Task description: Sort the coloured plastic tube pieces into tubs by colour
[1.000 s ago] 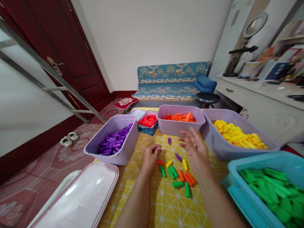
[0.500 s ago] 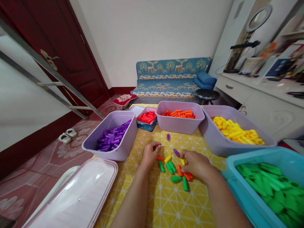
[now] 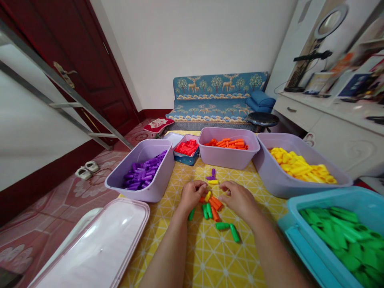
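Short plastic tubes like pen caps lie on the yellow patterned tablecloth. My left hand [image 3: 193, 195] is loosely curled at the left of the pile, with no piece visible in it. Beside its fingers are a yellow cap [image 3: 208, 196] and a partly hidden orange one. My right hand [image 3: 239, 199] has its fingers apart, just right of the orange caps [image 3: 215, 203]. Beyond the hands, two purple caps [image 3: 213, 173] lie by a yellow cap [image 3: 213, 182]. Several green caps [image 3: 222, 226] are on the near side, one partly behind my left wrist.
Around the table stand lilac tubs of purple [image 3: 144, 173], orange [image 3: 229, 144] and yellow pieces [image 3: 300, 166]. A small box [image 3: 186, 160] holds red ones; a teal tub [image 3: 318, 248] holds green. A pale lid [image 3: 99, 244] lies at left. A sofa [image 3: 219, 100] stands beyond.
My right hand has moved slightly left and shifted the orange caps leftward against the pile. One purple and one yellow cap now lie farther away, by the other purple cap.
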Available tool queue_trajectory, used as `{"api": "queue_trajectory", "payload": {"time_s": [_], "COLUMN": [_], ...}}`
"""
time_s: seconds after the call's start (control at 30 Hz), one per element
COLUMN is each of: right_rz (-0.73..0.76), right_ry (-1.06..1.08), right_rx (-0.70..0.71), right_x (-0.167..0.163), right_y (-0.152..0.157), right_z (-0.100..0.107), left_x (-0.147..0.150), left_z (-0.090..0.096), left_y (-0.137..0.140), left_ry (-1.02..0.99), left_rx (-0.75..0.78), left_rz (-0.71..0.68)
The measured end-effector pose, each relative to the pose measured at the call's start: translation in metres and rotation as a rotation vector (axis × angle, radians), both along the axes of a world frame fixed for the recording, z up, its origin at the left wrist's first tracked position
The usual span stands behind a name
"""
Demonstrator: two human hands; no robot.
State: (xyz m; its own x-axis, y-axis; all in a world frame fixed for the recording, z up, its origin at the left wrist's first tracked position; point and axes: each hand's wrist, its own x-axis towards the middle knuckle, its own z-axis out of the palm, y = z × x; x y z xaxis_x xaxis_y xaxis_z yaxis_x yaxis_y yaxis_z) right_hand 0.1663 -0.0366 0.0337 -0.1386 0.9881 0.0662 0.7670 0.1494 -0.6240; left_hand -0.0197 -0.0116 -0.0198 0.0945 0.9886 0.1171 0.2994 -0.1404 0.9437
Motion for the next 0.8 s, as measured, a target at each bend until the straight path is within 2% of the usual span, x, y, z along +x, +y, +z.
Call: {"api": "queue_trajectory", "payload": {"time_s": [0.07, 0.13, 0.23, 0.37, 0.47, 0.6, 0.8], "right_rz": [0.033, 0.080, 0.103, 0.006, -0.039, -0.017, -0.030], "right_ry": [-0.173, -0.236, -0.198, -0.154, -0.167, -0.189, -0.154], "right_rx": [-0.085, -0.119, -0.054, 0.048, 0.071, 0.068, 0.068], "right_x": [0.006, 0.005, -0.006, -0.017, -0.019, -0.020, -0.013], "right_y": [-0.005, -0.009, -0.010, -0.003, -0.002, -0.003, 0.002], "right_z": [0.004, 0.003, -0.009, -0.022, -0.022, -0.020, -0.020], "left_x": [0.000, 0.000, 0.000, -0.001, -0.001, -0.001, 0.000], "left_z": [0.000, -0.001, -0.002, -0.001, 0.001, 0.001, -0.004], "left_y": [0.000, 0.000, 0.000, 0.001, 0.001, 0.000, 0.001], "left_ry": [0.000, 0.007, 0.037, 0.064, 0.079, 0.114, 0.136], "left_rx": [0.001, 0.008, 0.029, 0.041, 0.036, 0.028, 0.020], "left_rz": [0.000, 0.002, 0.012, -0.007, -0.033, -0.046, 0.000]}}
